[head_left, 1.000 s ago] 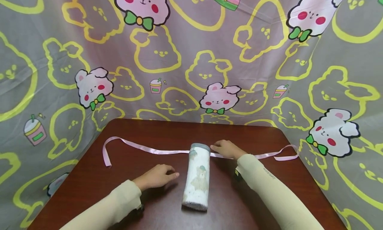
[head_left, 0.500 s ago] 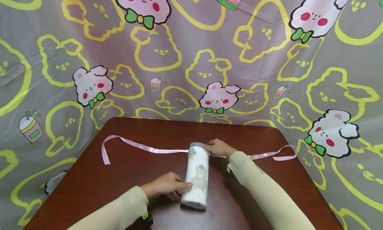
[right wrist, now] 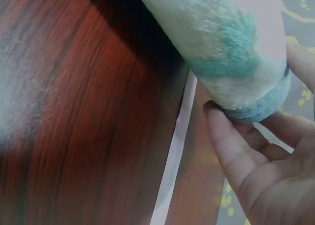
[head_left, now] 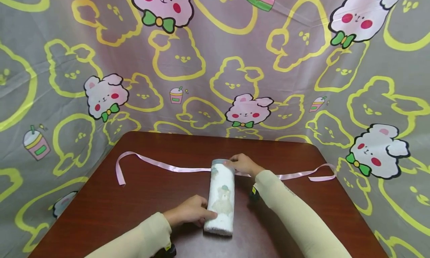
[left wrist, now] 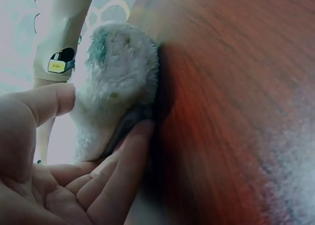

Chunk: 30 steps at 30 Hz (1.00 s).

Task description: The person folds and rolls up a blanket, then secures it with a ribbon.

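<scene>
A rolled white towel with a bear print and a grey-blue band at its far end lies lengthwise on the table. A pink ribbon runs crosswise, and its middle is hidden by the roll's far part. My left hand holds the near part of the roll from the left, thumb on top and fingers low along the side; in the left wrist view those fingers reach to its underside. At the banded end, my right hand grips the towel from the right, with the thumb on one side and fingers around the other.
The dark red-brown table has rounded far corners. A grey curtain with rabbit drawings hangs behind it and along both sides. The ribbon's curled ends lie towards the table's left and right edges.
My left hand has moved right and nearer to me, onto the towel's near part. My right hand has come left and taken hold of the far end. The ribbon lies as before.
</scene>
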Motion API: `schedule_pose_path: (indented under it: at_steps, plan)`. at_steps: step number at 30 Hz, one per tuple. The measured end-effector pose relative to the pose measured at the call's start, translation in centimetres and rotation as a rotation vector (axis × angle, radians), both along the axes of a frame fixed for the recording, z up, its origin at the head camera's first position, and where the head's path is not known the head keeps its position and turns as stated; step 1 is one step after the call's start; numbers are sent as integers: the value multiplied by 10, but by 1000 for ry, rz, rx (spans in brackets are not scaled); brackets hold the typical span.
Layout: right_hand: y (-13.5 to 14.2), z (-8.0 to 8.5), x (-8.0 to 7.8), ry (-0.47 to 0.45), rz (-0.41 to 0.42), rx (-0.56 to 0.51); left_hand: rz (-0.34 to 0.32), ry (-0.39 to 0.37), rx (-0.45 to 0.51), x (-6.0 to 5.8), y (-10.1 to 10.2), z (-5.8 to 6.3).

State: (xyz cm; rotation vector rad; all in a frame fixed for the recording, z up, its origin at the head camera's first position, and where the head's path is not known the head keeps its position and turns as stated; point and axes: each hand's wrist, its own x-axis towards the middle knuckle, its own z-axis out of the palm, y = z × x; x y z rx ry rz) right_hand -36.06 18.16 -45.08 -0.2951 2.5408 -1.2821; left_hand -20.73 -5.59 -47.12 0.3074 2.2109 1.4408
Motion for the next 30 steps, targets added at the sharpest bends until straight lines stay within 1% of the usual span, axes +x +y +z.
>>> schedule_pose_path:
  at_steps: [4, 9, 13, 16, 22, 26, 30]
  plan:
    - [-1, 7, -2, 60, -16, 18, -3, 81, -30, -4, 2, -1]
    - [0, 12, -9, 82, -42, -25, -18, 185, -115, -10, 5, -2]
    - [1, 15, -16, 106, -79, -40, -6, 225, -137, -19, 9, -1]
    - [1, 14, -22, 118, -99, -34, -1, 228, -127, -27, 11, -2]
    - [0, 10, -31, 117, -134, -56, 20, 197, -105, -40, 14, -2]
    - [0, 5, -35, 108, -162, -59, 41, 177, -88, -45, 16, -1]
    - [0, -3, -37, 107, -175, -41, 51, 152, -64, -47, 18, 0]
